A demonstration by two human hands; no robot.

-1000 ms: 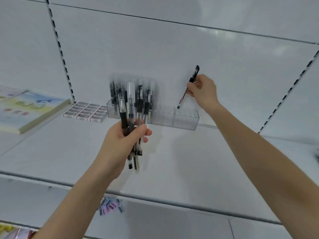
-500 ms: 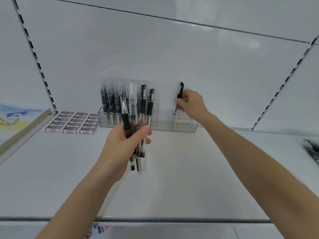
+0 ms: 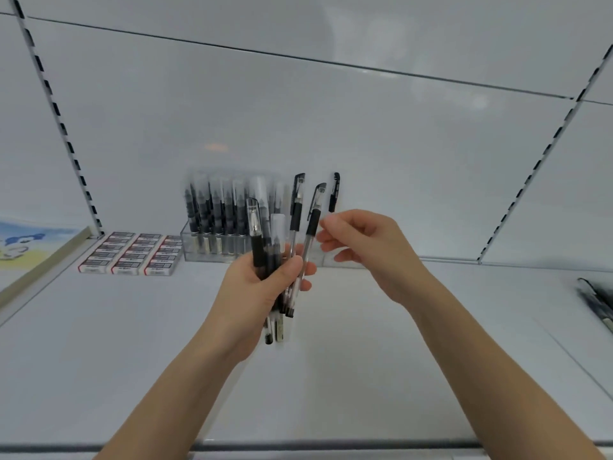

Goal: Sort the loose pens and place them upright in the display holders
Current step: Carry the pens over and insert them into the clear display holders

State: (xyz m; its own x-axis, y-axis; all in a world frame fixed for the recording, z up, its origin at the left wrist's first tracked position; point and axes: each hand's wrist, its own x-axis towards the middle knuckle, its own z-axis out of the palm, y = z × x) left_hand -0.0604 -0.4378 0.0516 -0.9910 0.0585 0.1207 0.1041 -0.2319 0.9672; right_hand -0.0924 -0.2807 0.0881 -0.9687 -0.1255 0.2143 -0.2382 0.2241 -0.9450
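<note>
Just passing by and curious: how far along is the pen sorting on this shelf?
Partly done. The left part of the clear holder is full of upright pens, and a lone black pen stands further right. The left hand grips a bundle of pens waiting to be placed; the empty right hand reaches toward them. More pens lie at the shelf's far right.

Bare shelf (image 3: 381,360) before crowded holder (image 3: 212,242)

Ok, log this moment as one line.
left hand: grips pen bundle | right hand: open, empty, reaching toward bundle | single pen: upright in clear holder
</note>
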